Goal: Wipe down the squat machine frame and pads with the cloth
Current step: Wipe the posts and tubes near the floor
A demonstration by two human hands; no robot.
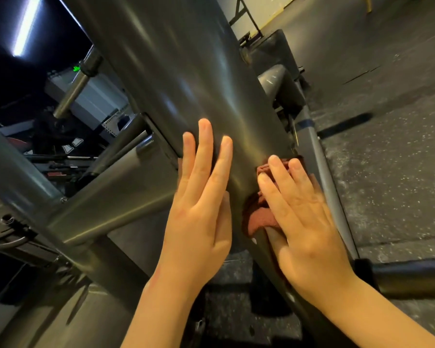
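On the left, thinner grey bars (106, 197) of the squat machine cross each other; I cannot tell if they are clean yet. The left hand (199, 209) lies flat on the big grey frame post (186, 71), fingers (205, 144) spread wide and holding nothing. Just to its right, the right hand (304, 222) presses the red cloth (259, 217) flat against the right edge of that post, fingers straight on top of it. The post looks shiny above the hands. I think the wiping is partway done. A dark pad (274, 61) sits farther right, well apart from the cloth, and likely waits for its turn.
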